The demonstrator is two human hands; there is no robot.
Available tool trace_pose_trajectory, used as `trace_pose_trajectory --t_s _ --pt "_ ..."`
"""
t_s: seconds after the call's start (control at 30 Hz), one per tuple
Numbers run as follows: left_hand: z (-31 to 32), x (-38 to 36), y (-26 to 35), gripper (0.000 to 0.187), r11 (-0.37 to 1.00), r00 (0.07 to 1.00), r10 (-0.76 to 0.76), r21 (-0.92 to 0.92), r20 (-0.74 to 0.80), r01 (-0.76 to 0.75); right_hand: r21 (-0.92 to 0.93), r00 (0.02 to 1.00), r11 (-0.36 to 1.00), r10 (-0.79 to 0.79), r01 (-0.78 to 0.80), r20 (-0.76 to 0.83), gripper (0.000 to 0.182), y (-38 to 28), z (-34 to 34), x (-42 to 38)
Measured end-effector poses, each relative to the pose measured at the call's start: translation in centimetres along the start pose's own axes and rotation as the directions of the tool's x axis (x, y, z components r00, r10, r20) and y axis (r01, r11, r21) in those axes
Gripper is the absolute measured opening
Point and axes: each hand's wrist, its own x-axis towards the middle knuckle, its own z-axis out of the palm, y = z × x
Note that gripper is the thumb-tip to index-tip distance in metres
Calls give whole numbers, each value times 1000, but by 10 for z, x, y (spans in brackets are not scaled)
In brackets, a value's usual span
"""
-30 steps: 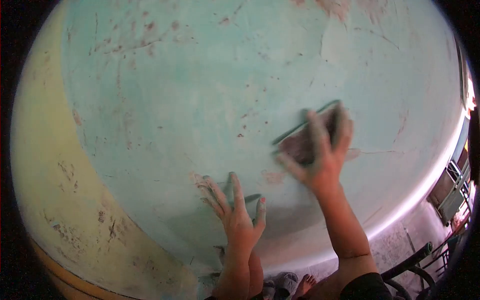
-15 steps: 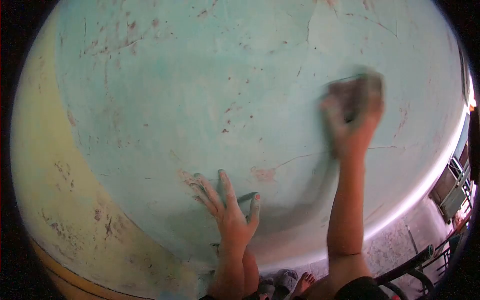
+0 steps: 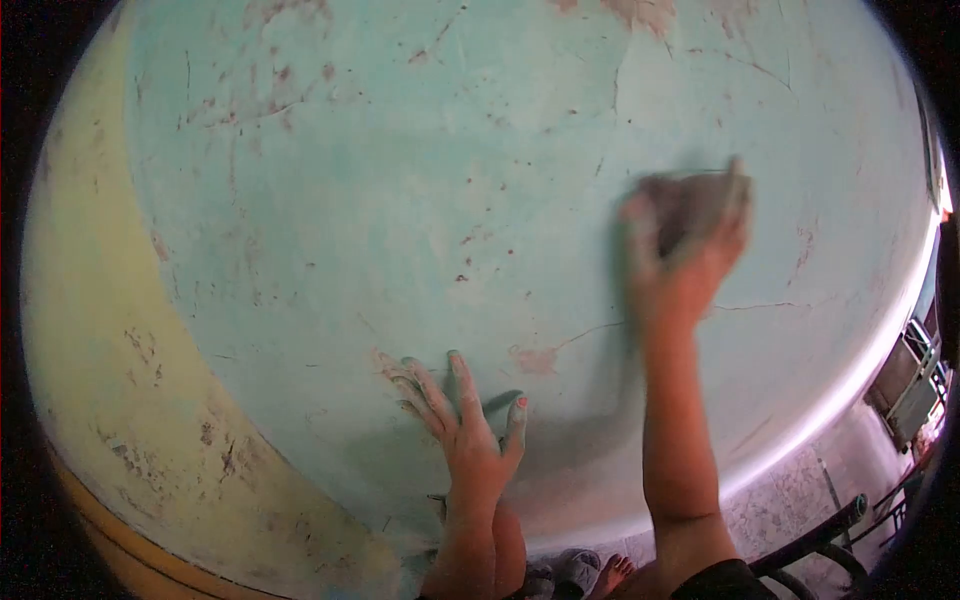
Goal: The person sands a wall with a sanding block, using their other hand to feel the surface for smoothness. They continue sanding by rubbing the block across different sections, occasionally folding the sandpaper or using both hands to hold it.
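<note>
The pale green wall (image 3: 380,200) fills most of the view, marked with cracks, scuffs and reddish-brown spots. My right hand (image 3: 685,270), smeared by motion, grips a dark brown piece of sandpaper (image 3: 685,205) against the wall, right of centre. Thumb and fingers hold its two sides; the blur hides its exact thickness. Lower and to the left, my left hand (image 3: 475,440) rests on the wall with fingers spread and nothing held. Whitish dust coats its fingers. A reddish bare patch (image 3: 535,358) lies just right of its fingertips.
A yellow wall section (image 3: 90,270) curves down the left, above an orange-brown edge (image 3: 130,555). At lower right are a dark tubular rail (image 3: 815,535) and the floor (image 3: 775,510). Feet (image 3: 612,575) show at the bottom; cluttered items (image 3: 915,385) stand at the far right.
My right hand has moved a little left and down across the wall with the sandpaper. My left hand stays spread on the wall. The view has shifted slightly.
</note>
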Motion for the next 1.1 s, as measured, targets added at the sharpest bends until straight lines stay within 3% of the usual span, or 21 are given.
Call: trace_pose_trajectory --t_s 0.07,0.13,0.2,0.23,0.33,0.37,0.4,0.43,0.47,0.53,0.67,0.73,0.83,0.87,0.93,1.0,1.07,1.1 --pt "1 0 -2 89 1000 1000 8 8 -3 -8 207 926 942 -309 265 216 107 -29 -2 -30" --pt "1 -2 -4 90 1000 1000 20 13 -4 -20 222 823 871 -489 439 290 109 -40 -2 -27" --pt "2 -1 -6 89 999 999 35 27 12 -35 88 903 931 -365 354 226 108 -23 3 5" --pt "1 1 -7 89 999 999 33 2 11 -33 156 980 979 -152 131 132 109 -17 10 22" --pt "0 -1 -3 81 997 999 34 -76 -8 -35 168 989 977 -142 133 43 108 -22 25 33" --pt "-1 -1 -2 80 997 1000 18 -81 10 -17 41 937 949 -317 314 151 108 -38 18 17" --pt "-3 0 -2 79 997 1000 0 -82 25 2 188 866 881 -465 433 184 101 -46 18 -2" --pt "-2 -1 -4 79 995 1000 -3 -95 15 5 235 750 825 -564 513 346 98 -55 10 -16" --pt "-1 -2 -7 82 998 999 15 -63 41 -12 331 583 720 -691 610 428 95 -63 3 -21" --pt "2 -2 -8 85 999 999 14 -45 43 -12 378 486 654 -748 655 453 97 -67 3 -9" --pt "4 -1 -5 83 1000 999 15 21 48 -16 153 788 820 -572 551 228 114 -65 27 54" --pt "7 -2 -3 83 999 999 31 33 21 -32 111 679 730 -672 674 296 107 -78 25 43" --pt "4 -4 -8 81 999 999 41 -26 35 -40 392 190 429 -834 814 518 99 -87 18 5" --pt "2 -4 -7 80 998 997 46 -44 67 -43 392 195 428 -838 814 509 99 -88 18 8" --pt "0 -1 -8 79 997 995 51 -67 85 -45 457 91 373 -844 807 528 101 -92 21 35" --pt "2 -3 -5 78 997 994 26 -74 102 -19 329 424 585 -788 741 446 101 -99 33 65" --pt "4 -3 -3 79 994 996 22 -113 83 -12 289 521 639 -758 713 394 96 -106 36 75" --pt "4 -3 -4 79 992 997 19 -128 73 -9 325 425 579 -793 748 436 95 -105 36 67"
